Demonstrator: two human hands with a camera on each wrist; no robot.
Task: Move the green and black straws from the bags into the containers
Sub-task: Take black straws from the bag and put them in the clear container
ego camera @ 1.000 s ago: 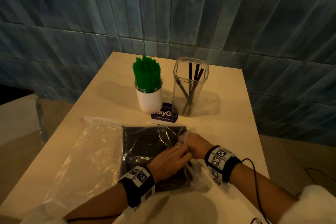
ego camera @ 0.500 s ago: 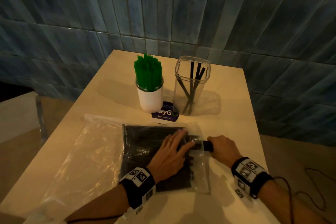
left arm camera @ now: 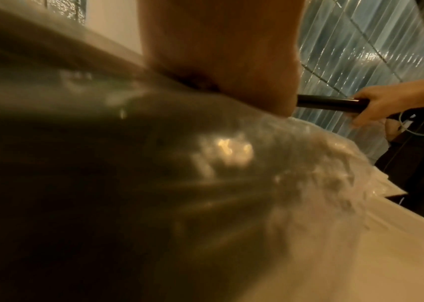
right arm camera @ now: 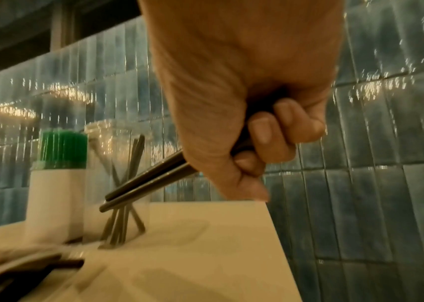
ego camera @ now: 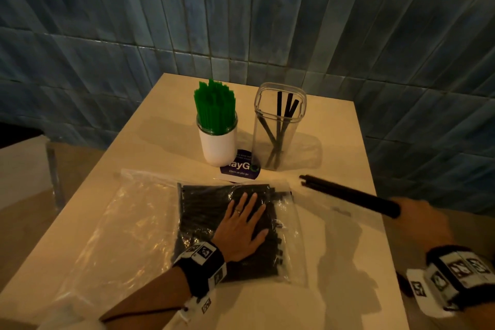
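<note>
In the head view the right hand (ego camera: 420, 215) is smeared by blur at the right edge of the frame, and its fingers cannot be made out there; the right wrist view shows them curled tight around a small bunch of black straws (right arm camera: 148, 183), thin, smooth, matte tubes whose free ends point toward the middle left of that frame. How many straws are in the bunch is hard to tell. The left hand (ego camera: 242, 228) lies flat, fingers straight and spread, pressing on a clear, crinkly plastic bag (ego camera: 292, 236) in the lower centre of the head view; the bag holds a dense flat stack of black straws (ego camera: 203, 211), partly hidden under the palm. The left wrist view is mostly dark, glossy blur. A second clear bag (ego camera: 128, 222) lies limp at lower left. In the upper centre stand a white round cup (ego camera: 218, 147) packed with green straws (ego camera: 214, 107) and a tall clear squarish container (ego camera: 278, 126) with a few black straws leaning inside. The pale table (ego camera: 342, 262) is smooth.
</note>
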